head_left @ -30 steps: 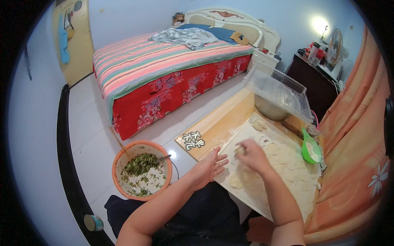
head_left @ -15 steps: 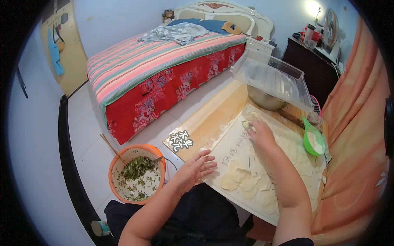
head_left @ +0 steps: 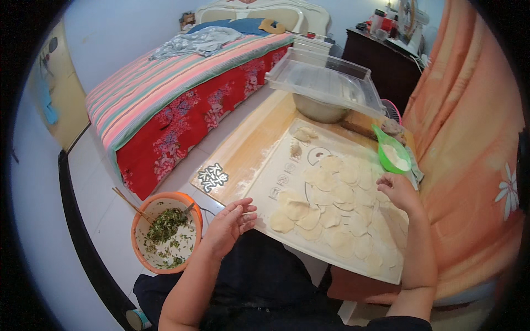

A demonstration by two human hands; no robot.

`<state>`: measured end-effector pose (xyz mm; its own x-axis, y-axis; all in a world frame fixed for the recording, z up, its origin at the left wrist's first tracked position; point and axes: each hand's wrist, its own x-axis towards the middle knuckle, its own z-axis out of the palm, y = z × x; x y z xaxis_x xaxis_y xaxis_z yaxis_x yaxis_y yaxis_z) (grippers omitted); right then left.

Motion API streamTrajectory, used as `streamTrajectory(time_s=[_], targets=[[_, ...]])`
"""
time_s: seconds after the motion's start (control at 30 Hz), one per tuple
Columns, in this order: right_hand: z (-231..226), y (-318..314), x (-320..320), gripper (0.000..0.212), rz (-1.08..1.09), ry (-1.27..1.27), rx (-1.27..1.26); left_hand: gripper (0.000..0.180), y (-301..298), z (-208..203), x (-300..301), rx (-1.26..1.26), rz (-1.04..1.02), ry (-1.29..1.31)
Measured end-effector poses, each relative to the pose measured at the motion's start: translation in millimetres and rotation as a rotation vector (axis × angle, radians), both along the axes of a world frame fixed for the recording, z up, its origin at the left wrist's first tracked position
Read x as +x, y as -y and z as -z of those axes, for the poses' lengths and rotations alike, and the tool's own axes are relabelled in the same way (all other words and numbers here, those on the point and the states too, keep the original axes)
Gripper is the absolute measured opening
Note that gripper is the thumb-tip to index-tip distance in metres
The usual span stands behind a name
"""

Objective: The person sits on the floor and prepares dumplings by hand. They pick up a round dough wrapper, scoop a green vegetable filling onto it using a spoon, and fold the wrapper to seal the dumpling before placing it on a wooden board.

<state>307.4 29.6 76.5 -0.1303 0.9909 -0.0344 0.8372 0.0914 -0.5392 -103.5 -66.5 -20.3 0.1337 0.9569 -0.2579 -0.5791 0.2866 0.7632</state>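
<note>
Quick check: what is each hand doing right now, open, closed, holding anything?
Left hand: open, empty, beside the orange bowl.
Right hand: loosely curled over the dough wrappers; cannot tell if holding one.

Left hand open, palm down, hovering between orange bowl of chopped filling and white mat — touching neither. Right hand loosely curled at mat's far side, over the round dough wrappers, just beside green scoop. Clear plastic bin beyond — striped bed left.
</note>
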Motion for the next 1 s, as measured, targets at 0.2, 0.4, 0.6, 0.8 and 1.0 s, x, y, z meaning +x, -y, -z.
streamTrajectory(time_s=[0.2,0.4,0.6,0.8,1.0], targets=[[26.7,25.4,20.5,0.022,0.063,0.106,0.066,0.035,8.7,-5.4,3.8,0.024,0.002,0.016],[59.7,-8.9,-0.3,0.031,-0.011,0.14,0.304,0.034,15.6,-11.0,10.6,0.011,-0.005,-0.015],[67.7,-36.5,-45.8,0.031,0.072,0.245,0.305,0.034,24.9,-6.0,8.5,0.007,-0.009,-0.017],[69.5,-55.1,-62.0,0.03,0.216,0.238,0.192,0.033,32.6,-6.4,1.3,-0.008,-0.043,-0.025],[91.2,-87.9,-51.3,0.029,0.251,0.081,0.125,0.033,32.9,-1.9,-1.5,-0.018,-0.044,-0.006]])
